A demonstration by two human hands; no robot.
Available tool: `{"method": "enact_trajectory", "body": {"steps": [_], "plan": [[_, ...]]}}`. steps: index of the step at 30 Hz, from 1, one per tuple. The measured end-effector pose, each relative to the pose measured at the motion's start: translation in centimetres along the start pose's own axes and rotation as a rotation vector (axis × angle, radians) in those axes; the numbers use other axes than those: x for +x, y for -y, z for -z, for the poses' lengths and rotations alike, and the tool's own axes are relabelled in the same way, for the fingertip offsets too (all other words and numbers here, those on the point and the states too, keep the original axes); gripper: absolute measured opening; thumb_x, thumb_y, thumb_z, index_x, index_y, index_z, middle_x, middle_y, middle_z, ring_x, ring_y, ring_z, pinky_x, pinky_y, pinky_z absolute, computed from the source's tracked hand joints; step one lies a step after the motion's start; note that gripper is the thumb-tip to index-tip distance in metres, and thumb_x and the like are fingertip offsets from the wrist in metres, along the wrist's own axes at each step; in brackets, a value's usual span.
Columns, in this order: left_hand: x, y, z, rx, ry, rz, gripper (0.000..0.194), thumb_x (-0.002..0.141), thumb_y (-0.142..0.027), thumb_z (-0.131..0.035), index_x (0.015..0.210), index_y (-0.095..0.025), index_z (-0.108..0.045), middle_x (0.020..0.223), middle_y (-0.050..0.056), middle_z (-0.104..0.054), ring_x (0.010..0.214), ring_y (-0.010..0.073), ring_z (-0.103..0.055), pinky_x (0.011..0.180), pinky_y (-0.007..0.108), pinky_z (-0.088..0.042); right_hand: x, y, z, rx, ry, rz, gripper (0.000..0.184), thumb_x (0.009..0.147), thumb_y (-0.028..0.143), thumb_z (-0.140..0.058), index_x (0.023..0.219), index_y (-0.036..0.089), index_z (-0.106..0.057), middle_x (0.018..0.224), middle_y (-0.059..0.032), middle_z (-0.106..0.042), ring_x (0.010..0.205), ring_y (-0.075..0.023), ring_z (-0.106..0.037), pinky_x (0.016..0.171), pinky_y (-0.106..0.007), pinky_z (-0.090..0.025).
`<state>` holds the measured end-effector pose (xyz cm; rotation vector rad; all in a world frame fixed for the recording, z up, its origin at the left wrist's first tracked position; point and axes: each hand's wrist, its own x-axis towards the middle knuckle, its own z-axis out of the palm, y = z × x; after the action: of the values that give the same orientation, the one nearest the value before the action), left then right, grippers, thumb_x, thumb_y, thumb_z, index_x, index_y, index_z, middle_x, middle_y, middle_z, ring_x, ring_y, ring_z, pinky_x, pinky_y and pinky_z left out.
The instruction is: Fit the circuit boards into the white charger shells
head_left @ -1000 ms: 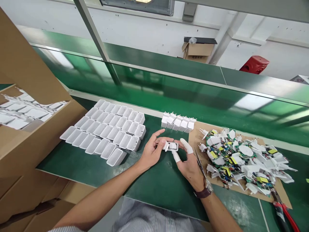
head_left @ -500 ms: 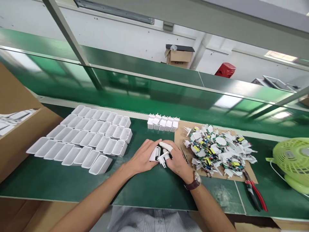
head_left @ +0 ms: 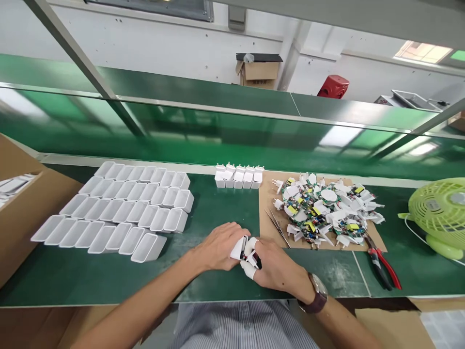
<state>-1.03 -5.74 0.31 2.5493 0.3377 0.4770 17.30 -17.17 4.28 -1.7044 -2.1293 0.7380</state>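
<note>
My left hand (head_left: 220, 247) and my right hand (head_left: 276, 267) meet over the green mat near the front edge, both closed on one white charger housing (head_left: 240, 248) held between them. White finger cots cover my right thumb and forefinger, and a brown watch sits on that wrist. Rows of empty white housings (head_left: 119, 213) lie to the left. A short row of assembled white plugs (head_left: 238, 176) stands at the back. A heap of circuit boards with plug caps (head_left: 327, 211) covers a cardboard sheet (head_left: 267, 220) to the right.
Tweezers (head_left: 278, 228) lie on the cardboard's left edge, red-handled pliers (head_left: 383, 266) at its right corner. A green desk fan (head_left: 441, 215) stands far right. A cardboard box (head_left: 22, 213) with white parts sits far left. A green conveyor belt (head_left: 225, 131) runs behind.
Both hands have drawn nearer to the table's front edge and pressed together on the housing, which was held open-side up a second ago. The view has swung right, showing the fan.
</note>
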Motion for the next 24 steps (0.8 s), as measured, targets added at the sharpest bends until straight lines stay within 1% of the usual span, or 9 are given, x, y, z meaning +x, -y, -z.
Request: {"method": "enact_trajectory", "body": {"steps": [5, 10, 13, 15, 17, 19, 20, 22, 24], "plan": [[0.2, 0.3, 0.1, -0.043, 0.024, -0.024, 0.027, 0.089, -0.03, -0.052, 0.114, -0.019, -0.053, 0.091, 0.006, -0.062, 0.081, 0.0248, -0.057, 0.07, 0.037, -0.04, -0.3, -0.2, 0.6, 0.033, 0.034, -0.011, 0.018, 0.081, 0.017, -0.065, 0.086, 0.021, -0.049, 0.082, -0.0025, -0.065, 0.07, -0.0185, -0.056, 0.062, -0.03, -0.034], [0.4, 0.3, 0.5, -0.075, 0.051, 0.001, 0.029, 0.087, -0.027, -0.055, 0.115, -0.02, -0.054, 0.092, 0.005, -0.061, 0.083, 0.0248, -0.058, 0.073, 0.036, -0.042, -0.2, 0.2, 0.8, 0.092, 0.011, -0.016, 0.013, 0.083, 0.018, -0.066, 0.087, 0.02, -0.054, 0.079, -0.0023, -0.066, 0.069, -0.0192, -0.06, 0.065, -0.03, -0.042], [0.3, 0.4, 0.9, -0.058, 0.065, 0.034, 0.027, 0.093, -0.031, -0.058, 0.117, -0.021, -0.054, 0.098, 0.006, -0.063, 0.089, 0.0253, -0.061, 0.078, 0.036, -0.046, -1.2, -0.1, 2.7, 0.192, -0.09, 0.127, 0.012, 0.093, 0.026, -0.066, 0.101, 0.019, -0.061, 0.101, -0.0078, -0.072, 0.094, -0.0227, -0.069, 0.083, -0.033, -0.053], [0.1, 0.9, 0.9, -0.03, 0.069, 0.041, 0.026, 0.096, -0.032, -0.059, 0.12, -0.022, -0.055, 0.103, 0.005, -0.065, 0.091, 0.0251, -0.063, 0.08, 0.035, -0.048, -3.2, -1.0, 5.0, 0.205, -0.292, 0.156, 0.023, 0.098, 0.031, -0.064, 0.118, 0.021, -0.061, 0.12, -0.0102, -0.071, 0.114, -0.0229, -0.067, 0.098, -0.035, -0.053], [0.0, 1.6, 0.7, -0.004, 0.038, 0.029, 0.03, 0.096, -0.034, -0.06, 0.125, -0.024, -0.055, 0.109, 0.006, -0.067, 0.094, 0.0256, -0.065, 0.083, 0.035, -0.05, -6.5, -2.7, 7.7, 0.113, -0.569, -0.033, 0.026, 0.102, 0.034, -0.061, 0.126, 0.023, -0.061, 0.125, -0.0098, -0.071, 0.116, -0.0218, -0.067, 0.102, -0.036, -0.053], [-0.1, 2.3, 0.3, 0.009, -0.002, 0.039, 0.032, 0.097, -0.036, -0.06, 0.126, -0.026, -0.056, 0.112, 0.005, -0.068, 0.095, 0.0255, -0.066, 0.082, 0.034, -0.051, -10.6, -5.2, 10.1, -0.048, -0.793, -0.379, 0.024, 0.103, 0.036, -0.056, 0.123, 0.024, -0.064, 0.121, -0.0101, -0.072, 0.108, -0.0232, -0.07, 0.099, -0.039, -0.054], [-0.1, 2.5, 0.2, 0.012, -0.017, 0.05, 0.031, 0.097, -0.038, -0.059, 0.126, -0.027, -0.057, 0.112, 0.004, -0.068, 0.095, 0.0252, -0.067, 0.081, 0.033, -0.052, -12.6, -6.7, 10.9, -0.135, -0.846, -0.555, 0.027, 0.103, 0.038, -0.054, 0.123, 0.023, -0.065, 0.12, -0.0117, -0.072, 0.106, -0.0254, -0.069, 0.097, -0.042, -0.054], [-0.1, 2.7, -0.1, 0.014, -0.041, 0.073, 0.032, 0.098, -0.044, -0.059, 0.126, -0.028, -0.058, 0.112, 0.003, -0.069, 0.094, 0.0245, -0.068, 0.078, 0.031, -0.054, -16.2, -9.9, 11.8, -0.275, -0.778, -0.825, 0.036, 0.1, 0.038, -0.053, 0.127, 0.017, -0.064, 0.124, -0.0178, -0.069, 0.113, -0.032, -0.066, 0.1, -0.048, -0.052], [0.0, 2.8, -0.1, 0.015, -0.06, 0.079, 0.035, 0.097, -0.048, -0.06, 0.126, -0.029, -0.059, 0.111, 0.003, -0.069, 0.091, 0.0242, -0.07, 0.075, 0.031, -0.055, -18.4, -12.8, 11.8, -0.33, -0.605, -0.986, 0.044, 0.096, 0.038, -0.056, 0.13, 0.011, -0.062, 0.128, -0.0232, -0.066, 0.119, -0.0365, -0.062, 0.104, -0.05, -0.048]]}}
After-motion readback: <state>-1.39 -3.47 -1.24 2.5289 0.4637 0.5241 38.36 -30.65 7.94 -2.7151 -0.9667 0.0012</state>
